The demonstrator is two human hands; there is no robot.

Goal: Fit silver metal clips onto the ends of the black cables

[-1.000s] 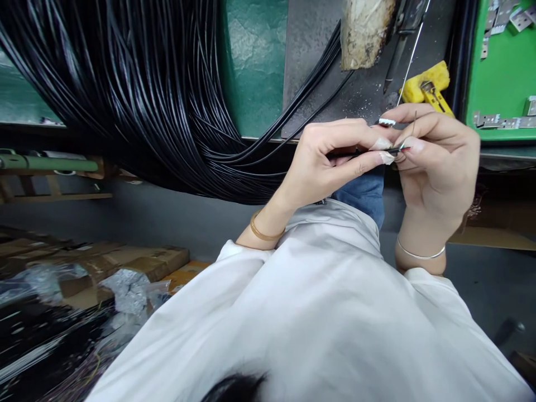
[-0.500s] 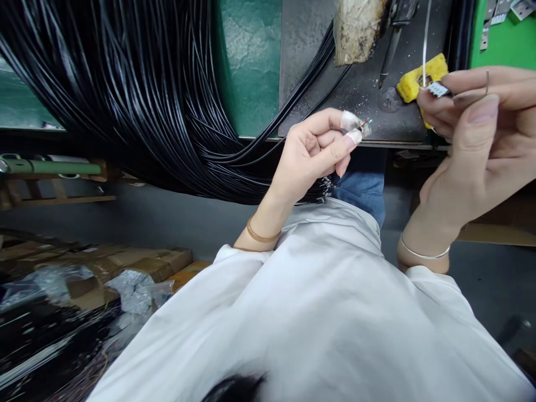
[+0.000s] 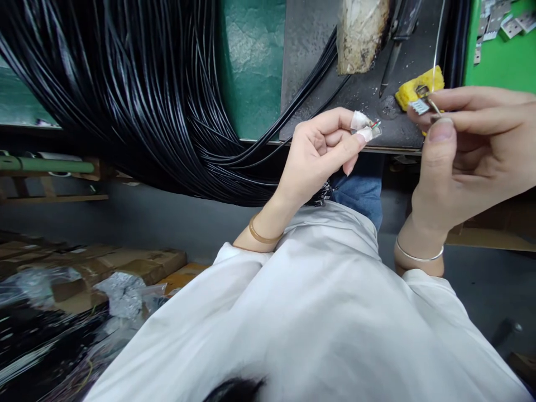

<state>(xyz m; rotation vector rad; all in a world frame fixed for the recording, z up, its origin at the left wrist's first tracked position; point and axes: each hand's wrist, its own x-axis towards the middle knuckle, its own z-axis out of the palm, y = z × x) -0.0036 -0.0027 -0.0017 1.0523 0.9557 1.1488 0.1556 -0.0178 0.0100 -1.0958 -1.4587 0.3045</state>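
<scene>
My left hand [image 3: 324,145] is closed, with white tape round the thumb and index fingertips. Pinched between them is the end of a cable [image 3: 376,124], showing tiny red and green wires. To the right, my right hand [image 3: 464,139] is closed on a small connector [image 3: 419,106] with a row of pale contacts, held near the fingertips. A thin metal piece [image 3: 435,107] also shows between those fingers; its kind is unclear. Close behind the connector lies a yellow sponge [image 3: 412,92]. A thin silvery wire [image 3: 438,50] hangs down towards the right fingertips.
A thick bundle of black cables [image 3: 146,100] drapes over the bench at left. On the dark mat [image 3: 310,67] are a soldering iron [image 3: 391,61] and a stained, wrapped block [image 3: 360,36]. Small metal parts [image 3: 508,25] lie on a green surface at right. Cardboard boxes [image 3: 138,262] stand lower left.
My right hand has moved left and slightly down, turning the connector and bringing it nearer the left hand. The left hand keeps its pinch on the cable end, shifted slightly right.
</scene>
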